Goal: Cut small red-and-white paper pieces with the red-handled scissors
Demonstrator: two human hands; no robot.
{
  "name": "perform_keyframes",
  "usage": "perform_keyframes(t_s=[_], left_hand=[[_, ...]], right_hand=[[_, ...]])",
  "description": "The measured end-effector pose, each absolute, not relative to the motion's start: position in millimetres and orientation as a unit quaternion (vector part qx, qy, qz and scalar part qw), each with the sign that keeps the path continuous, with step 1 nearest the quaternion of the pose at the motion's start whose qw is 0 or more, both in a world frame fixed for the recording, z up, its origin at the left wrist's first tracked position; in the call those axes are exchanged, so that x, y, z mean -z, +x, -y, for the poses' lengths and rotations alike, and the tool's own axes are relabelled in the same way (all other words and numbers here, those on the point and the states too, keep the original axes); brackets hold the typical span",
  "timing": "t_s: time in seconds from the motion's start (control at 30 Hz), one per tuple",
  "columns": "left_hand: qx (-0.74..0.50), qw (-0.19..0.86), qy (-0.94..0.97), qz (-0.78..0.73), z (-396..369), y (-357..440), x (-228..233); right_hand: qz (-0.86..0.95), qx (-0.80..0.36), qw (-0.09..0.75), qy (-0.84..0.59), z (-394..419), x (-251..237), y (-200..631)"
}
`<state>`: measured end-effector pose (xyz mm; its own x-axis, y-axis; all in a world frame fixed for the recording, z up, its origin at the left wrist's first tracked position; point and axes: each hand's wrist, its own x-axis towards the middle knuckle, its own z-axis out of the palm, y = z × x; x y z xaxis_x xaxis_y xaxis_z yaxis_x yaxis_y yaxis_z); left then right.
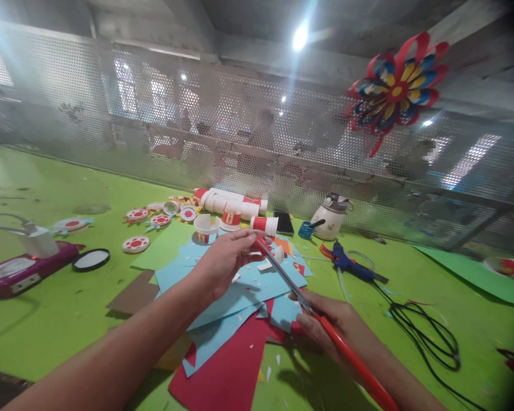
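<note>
My left hand (225, 257) is closed, pinching a small red piece (261, 244) between thumb and fingers; it looks like paper or part of a cup, but is mostly hidden. In my right hand (332, 319) are long scissors (288, 278) with red handles, their blades pointing up and left to the red piece. Whether the blades touch it I cannot tell. Below both hands lie overlapping light blue paper sheets (223, 308) with small scraps, and a red sheet (223, 365). Just beyond stand a cut paper cup (204, 229) and another red-and-white cup (230, 220).
A blue glue gun (350, 262) with a coiled black cable (424, 331) lies to the right. At the back are stacked paper cups (231, 202), a phone (284, 223) and a white bottle (330, 218). A purple power strip (29, 273) and a black-rimmed disc (91, 260) lie left.
</note>
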<state>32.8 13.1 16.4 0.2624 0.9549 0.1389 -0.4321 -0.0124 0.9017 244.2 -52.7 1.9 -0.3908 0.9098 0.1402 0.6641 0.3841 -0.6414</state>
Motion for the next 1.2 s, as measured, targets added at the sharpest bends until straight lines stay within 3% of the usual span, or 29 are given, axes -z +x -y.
perform_keyframes(t_s=[1.2], left_hand=[[-0.547, 0.647, 0.444, -0.292, -14.1, 34.6, -15.7]], right_hand=[[0.788, -0.248, 0.265, -0.497, 52.7, 3.9, 243.1]])
